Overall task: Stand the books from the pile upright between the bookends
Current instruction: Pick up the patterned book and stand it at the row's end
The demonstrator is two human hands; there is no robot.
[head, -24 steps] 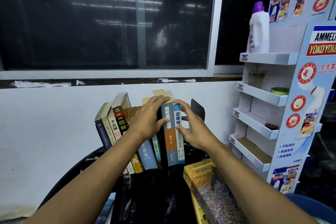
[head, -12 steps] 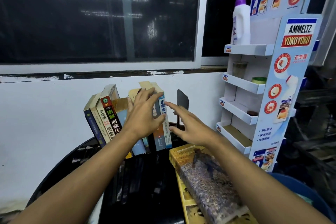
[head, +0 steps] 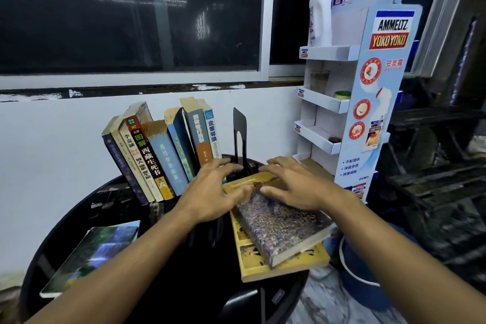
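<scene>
Fingers [head: 223,166] spread and empty, a person's left hand [head: 210,192] reaches over the near end of a pile of two books on a round black table [head: 163,284], while the right hand [head: 294,187], fingers likewise splayed and holding nothing, comes down on the far end of the top volume.

From left: a glossy landscape-covered book [head: 92,255] lies flat and alone at the table's near-left edge. Behind it, a row of standing books [head: 163,150] leans leftward, spines out; no left bookend can be made out behind them. Just right of the row rises a black metal bookend [head: 239,137], with a narrow gap between it and the last white-spined volume. Right again, the pile: a mottled purple book [head: 284,229] sits askew on a larger yellow book [head: 276,265], which overhangs the table's right edge. A cardboard display stand [head: 368,92] with a white bottle [head: 319,13] fills the far right.

Judging by the hands, the step under way is the pickup of the purple book, with neither hand yet closed on it. The next move would call for clamping it at both ends, lifting it clear without dragging the yellow one off the edge, turning it spine-out and sliding it into the gap beside the bookend, which may need nudging right.
</scene>
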